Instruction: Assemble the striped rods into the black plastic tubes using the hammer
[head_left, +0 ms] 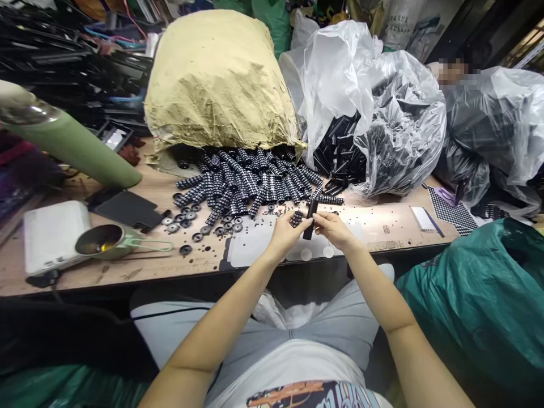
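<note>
Above the front edge of the workbench, my left hand [285, 233] is closed around a checkered black-and-white part [296, 219]. Its fingers also touch a smooth black bar [310, 220], which stands tilted between my two hands. My right hand [334, 228] pinches that bar from the right side with thumb and forefinger. Just beyond my hands lies a heap of checkered parts [238, 184], spilling from a large yellowish sack [221, 79]. Small round caps [198, 237] are scattered left of a pale mat [250, 243] beneath my hands.
A clear plastic bag [399, 124] of black parts stands behind to the right. On the left are a green cup [121, 249], a white box [55, 235] and a green cylinder [80, 144]. A green bag [476, 294] sits at the right; a partly hidden person is behind.
</note>
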Tool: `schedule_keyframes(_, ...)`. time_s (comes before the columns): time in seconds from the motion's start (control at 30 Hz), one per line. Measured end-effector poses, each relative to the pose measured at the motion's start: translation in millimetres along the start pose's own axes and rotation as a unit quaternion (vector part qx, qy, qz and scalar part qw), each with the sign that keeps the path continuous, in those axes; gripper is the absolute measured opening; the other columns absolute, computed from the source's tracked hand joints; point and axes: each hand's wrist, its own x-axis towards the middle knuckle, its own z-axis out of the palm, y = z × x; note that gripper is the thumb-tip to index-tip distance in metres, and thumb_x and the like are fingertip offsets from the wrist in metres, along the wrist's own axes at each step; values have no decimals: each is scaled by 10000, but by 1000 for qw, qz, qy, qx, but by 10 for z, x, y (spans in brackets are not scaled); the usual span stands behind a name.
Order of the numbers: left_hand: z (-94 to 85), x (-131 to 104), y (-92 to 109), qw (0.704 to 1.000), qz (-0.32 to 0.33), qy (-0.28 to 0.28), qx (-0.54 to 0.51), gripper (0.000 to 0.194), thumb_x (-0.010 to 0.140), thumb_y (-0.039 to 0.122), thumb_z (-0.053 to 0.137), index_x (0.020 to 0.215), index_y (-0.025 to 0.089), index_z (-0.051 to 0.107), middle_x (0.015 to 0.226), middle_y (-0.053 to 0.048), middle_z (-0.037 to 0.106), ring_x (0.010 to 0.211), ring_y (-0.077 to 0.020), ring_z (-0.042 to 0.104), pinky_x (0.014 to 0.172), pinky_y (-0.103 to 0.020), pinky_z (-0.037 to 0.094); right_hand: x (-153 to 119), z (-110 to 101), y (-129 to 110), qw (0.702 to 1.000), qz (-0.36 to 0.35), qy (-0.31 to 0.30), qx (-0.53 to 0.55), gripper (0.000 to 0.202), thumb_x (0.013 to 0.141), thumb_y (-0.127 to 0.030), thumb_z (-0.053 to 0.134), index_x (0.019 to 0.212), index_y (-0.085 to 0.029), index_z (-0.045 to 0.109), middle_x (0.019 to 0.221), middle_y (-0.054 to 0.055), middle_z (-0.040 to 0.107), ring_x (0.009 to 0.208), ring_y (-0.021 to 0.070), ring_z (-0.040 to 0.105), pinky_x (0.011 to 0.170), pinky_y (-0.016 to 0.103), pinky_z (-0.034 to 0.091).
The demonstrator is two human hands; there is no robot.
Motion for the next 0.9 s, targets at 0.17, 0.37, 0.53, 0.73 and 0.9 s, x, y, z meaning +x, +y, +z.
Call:
schedule_keyframes(0.17,-67,-68,-5,981,133,62,124,175,764,345,620,731,174,634,750,-37,622,750,-173,587,744,-293,464,-21,251,166,988,24,122,94,417,614,-545,739,776,-180,615,762,-5,612,737,122,563,637,250,480)
schedule_keyframes(0.37,-115,-146,-103,988,73,0,139,263,772,411,624,697,160,616,670,-15,593,645,-152,545,635,-269,440,45,307,201,987,1,101,126,448,652,-613,687,740,-177,630,919,44,667,921,168,592,754,271,495)
schedule_keyframes(0.53,-122,-181,-113,975,155,-11,160,260,798,372,608,639,167,586,656,-21,576,646,-149,550,617,-258,438,-86,315,34,987,58,83,126,586,740,-752,494,907,-209,641,1031,70,662,998,196,597,753,292,510)
schedule_keyframes(0.73,-109,-260,-115,943,239,-7,230,180,832,325,551,898,186,644,858,-56,624,785,-166,597,687,-263,474,-239,265,-5,962,201,-35,182,673,663,-811,502,832,-166,590,808,80,641,905,255,645,789,414,541)
schedule_keyframes(0.9,-110,-291,-41,997,51,-47,-29,368,833,505,520,958,164,579,694,14,549,456,-72,459,429,-195,373,-312,212,124,992,-40,102,-56,1022,405,-488,872,1284,-231,419,1387,109,408,1284,276,435,1060,446,407)
